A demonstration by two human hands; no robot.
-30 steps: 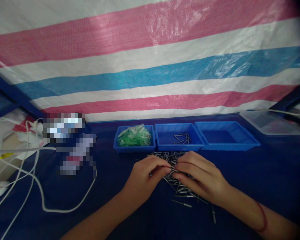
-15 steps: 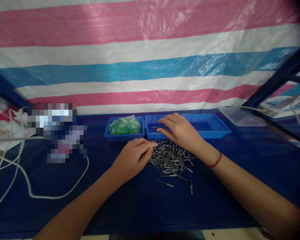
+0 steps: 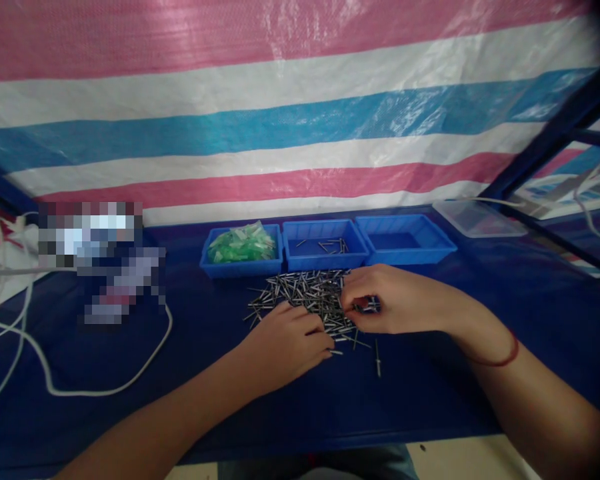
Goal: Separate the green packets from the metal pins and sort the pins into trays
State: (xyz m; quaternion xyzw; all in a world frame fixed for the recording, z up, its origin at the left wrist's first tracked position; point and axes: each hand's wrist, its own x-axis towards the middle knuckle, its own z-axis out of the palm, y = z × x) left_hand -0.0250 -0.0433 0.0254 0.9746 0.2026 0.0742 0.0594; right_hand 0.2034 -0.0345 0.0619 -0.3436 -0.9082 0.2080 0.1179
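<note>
A loose pile of silver blind rivets (image 3: 307, 293) lies on the dark blue table. At the pile's near edge, my left hand (image 3: 293, 340) has its fingertips closed on a single rivet (image 3: 336, 352), whose pale end sticks out beside them. My right hand (image 3: 395, 300) reaches into the right side of the pile, thumb and index finger pinched together in a ring. Whatever is between those fingertips is hidden among the rivets. Behind the pile, a blue middle tray (image 3: 325, 261) holds several scattered rivets. One lone rivet (image 3: 378, 360) lies in front of the pile.
Left of the middle tray, a blue tray (image 3: 243, 269) holds green and clear plastic packets (image 3: 243, 243). Another blue tray (image 3: 410, 255) stands to the right, near a clear plastic lid (image 3: 480, 220). White cables (image 3: 110, 393) loop at the left. A striped sheet (image 3: 280, 133) hangs behind.
My right hand has come down from above the middle tray into the pile, uncovering that tray. My left hand has moved right and nearer to me, onto a rivet at the pile's front. The view shifted slightly.
</note>
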